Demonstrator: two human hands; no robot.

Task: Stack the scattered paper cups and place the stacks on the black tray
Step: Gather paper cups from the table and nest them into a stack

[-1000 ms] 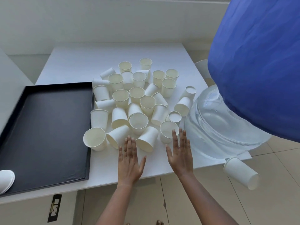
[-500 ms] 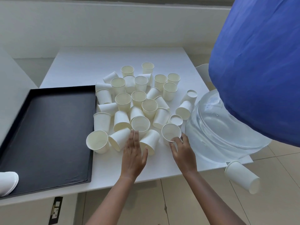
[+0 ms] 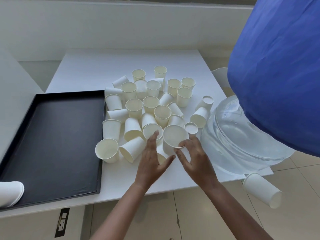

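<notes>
Several white paper cups [image 3: 150, 103] lie scattered on the white table [image 3: 83, 71], some upright, some on their sides, some upside down. The black tray [image 3: 52, 135] sits at the left with a bare floor. My right hand [image 3: 194, 158] grips one upright cup [image 3: 174, 137] at its rim and side, lifted a little above the table near the front of the pile. My left hand [image 3: 152, 158] reaches in beside it with straight fingers, its fingertips at the rim of another upright cup [image 3: 152, 131] and its palm over a cup lying on its side.
A large clear glass bowl [image 3: 242, 135] stands at the table's right edge under a big blue cloth-covered shape [image 3: 280, 70]. One cup [image 3: 261, 189] lies on the tiled floor at the right. A white object [image 3: 10, 193] rests at the tray's near left corner.
Both hands moved forward from the table's front into the pile. My right hand took hold of the nearest upright cup and raised it toward the left; my left hand advanced to the neighbouring cups.
</notes>
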